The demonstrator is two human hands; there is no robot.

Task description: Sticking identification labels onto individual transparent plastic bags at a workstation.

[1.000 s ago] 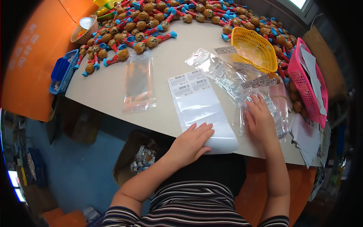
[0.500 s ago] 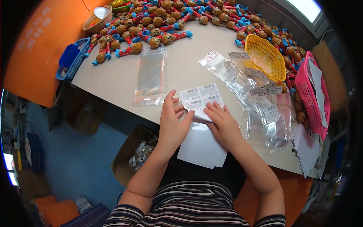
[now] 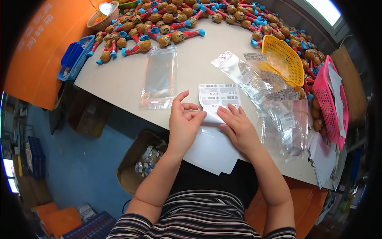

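A white sheet of printed labels (image 3: pixel 219 95) is bent over near the front edge of the table, above several blank white sheets (image 3: pixel 211 147). My left hand (image 3: pixel 185 123) is at its left edge, thumb and a curled finger pinched at the lifted margin, index finger raised. From the right, my right hand (image 3: pixel 240 129) keeps hold of the bent part, fingers on top and thumb by the fold. Whether a single label is between my left fingertips is too small to tell. Left of the sheet lies a clear plastic bag (image 3: pixel 159 79).
Labelled clear bags (image 3: pixel 274 107) overlap on the right, beside a yellow basket (image 3: pixel 284 59) and a pink basket (image 3: pixel 328 99). Brown-headed, red-and-blue toy figures (image 3: pixel 167 20) are heaped along the back. A blue basket (image 3: pixel 77 57) sits left; a cardboard box (image 3: pixel 131 167) stands below.
The label sheet has shifted slightly right and straightened. My left fingers have curled in, with the thumb closer against the sheet's edge. My right hand has moved a little to the right.
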